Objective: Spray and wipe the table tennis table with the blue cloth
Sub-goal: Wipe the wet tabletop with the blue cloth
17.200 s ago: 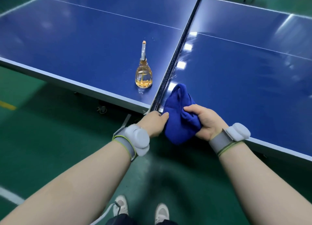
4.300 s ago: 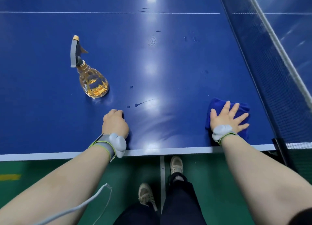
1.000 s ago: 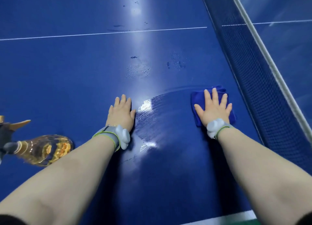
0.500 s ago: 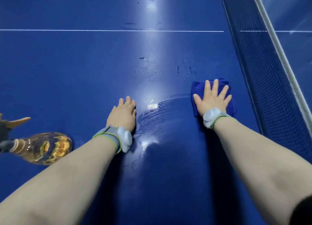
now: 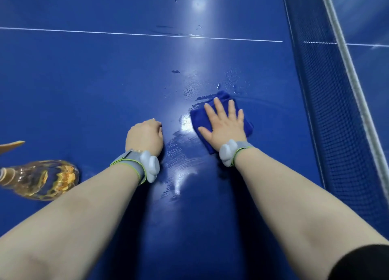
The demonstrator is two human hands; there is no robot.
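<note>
My right hand (image 5: 224, 128) is pressing flat, wide open, on the blue cloth (image 5: 198, 118) | my left hand (image 5: 145, 137) is resting fisted, empty, on the wet surface (image 5: 105, 80)

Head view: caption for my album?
Right hand presses the blue cloth flat on the wet table, spray bottle nearby.

Glossy table tennis table (image 5: 105, 80) gleaming wetly under lights, fuzzy blue cloth (image 5: 197, 118) looking matt, clear plastic spray bottle (image 5: 46, 177) glinting, woven mesh net (image 5: 328, 111) hanging.
</note>
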